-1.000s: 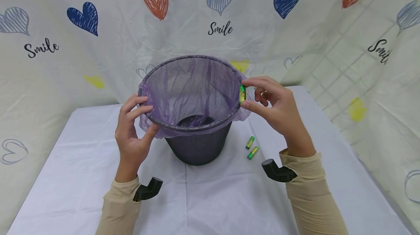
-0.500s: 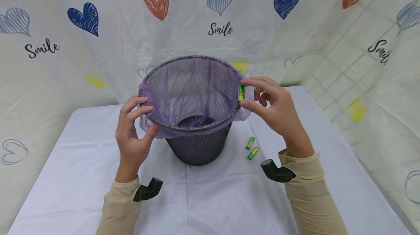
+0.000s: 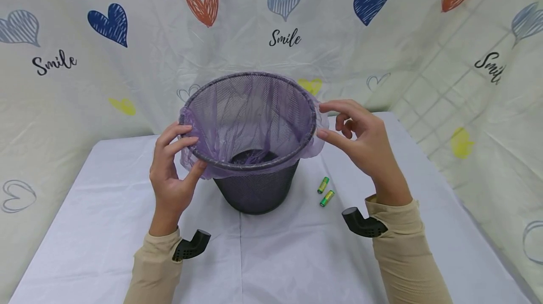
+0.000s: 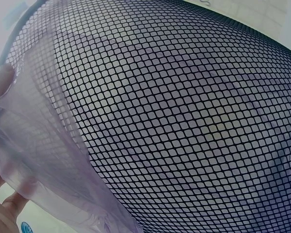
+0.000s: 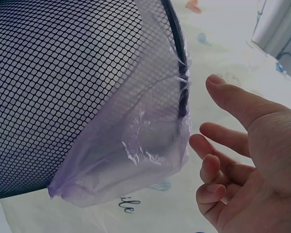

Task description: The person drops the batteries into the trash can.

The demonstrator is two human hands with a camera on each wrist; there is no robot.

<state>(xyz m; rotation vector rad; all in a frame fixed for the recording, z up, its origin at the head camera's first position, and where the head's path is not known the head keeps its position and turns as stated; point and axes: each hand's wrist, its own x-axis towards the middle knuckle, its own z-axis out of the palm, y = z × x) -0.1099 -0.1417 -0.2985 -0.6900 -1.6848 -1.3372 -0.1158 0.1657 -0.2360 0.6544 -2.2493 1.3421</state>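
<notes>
A black mesh wastebasket [image 3: 254, 193] stands tilted toward me in the head view, lined with a thin purple bin bag [image 3: 197, 129] folded over its rim. My left hand [image 3: 171, 176] grips the left side of the rim, thumb outside and fingertips over the edge; the left wrist view shows its thumb [image 4: 1, 81] beside the mesh. Just right of the rim, my right hand [image 3: 360, 139] holds nothing, thumb and index finger apart. In the right wrist view a small gap separates those fingers from the bag [image 5: 121, 155]. Two green-and-yellow batteries [image 3: 323, 184] lie on the table right of the wastebasket.
A white cloth covers the table [image 3: 280, 257]. Behind it hangs a pale curtain [image 3: 237, 49] printed with hearts and the word "Smile". Black camera mounts [image 3: 362, 223] sit on both sleeves.
The battery that my right hand pinched at the rim is gone from its fingers and out of sight. That hand has opened and shifted slightly right. My left hand keeps its place.
</notes>
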